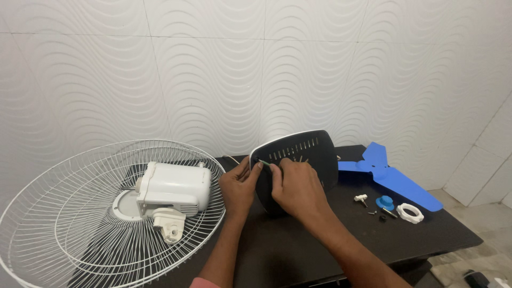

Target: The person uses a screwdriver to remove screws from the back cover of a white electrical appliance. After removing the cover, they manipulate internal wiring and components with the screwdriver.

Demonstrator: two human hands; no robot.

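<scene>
A black slotted plastic fan cover (309, 152) with a white rim stands tilted on the dark table (288, 250). My left hand (238, 185) grips its left edge, thumb near the rim. My right hand (296, 186) rests against the cover's face and pinches a thin green-tipped tool (263, 164) at the rim, between both hands. A thin white wire (230, 158) runs out behind the left hand.
A white wire fan guard (64, 224) with the white motor housing (173, 188) lies at the left. A blue fan blade (392, 176) lies at the right, with a blue knob (384, 202), a white ring nut (410, 213), a white plug and small screws (372, 212) nearby. A wavy white tiled wall stands behind.
</scene>
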